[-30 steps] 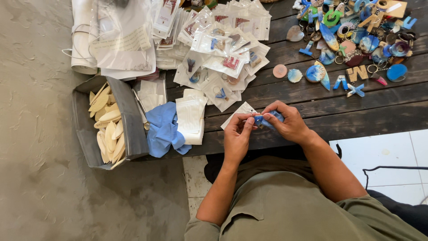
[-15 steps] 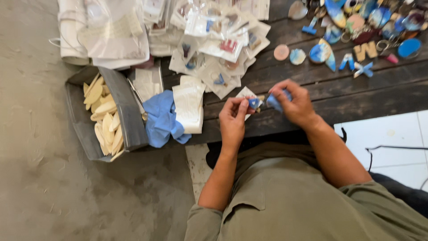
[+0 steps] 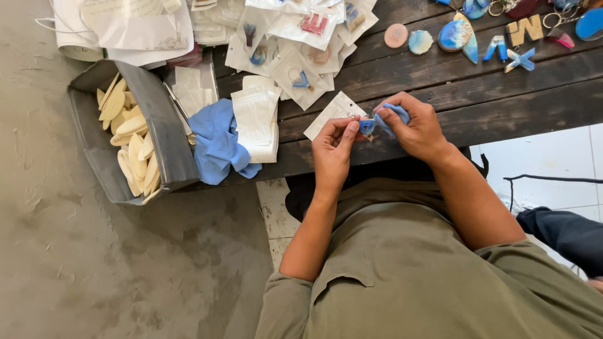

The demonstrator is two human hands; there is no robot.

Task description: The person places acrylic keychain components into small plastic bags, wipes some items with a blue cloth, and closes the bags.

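Both hands have drawn closer together: left hand and right hand pinch a small blue resin piece between them, above the dark wooden counter's near edge.

Looks like a small craft workshop or maker's stall. Dark plank table strewn with coloured resin charms and letter shapes, heaps of small clear packets holding finished pieces, a stack of empty bags. Grey box of pale wooden ovals at the table's end, above a rough concrete floor.
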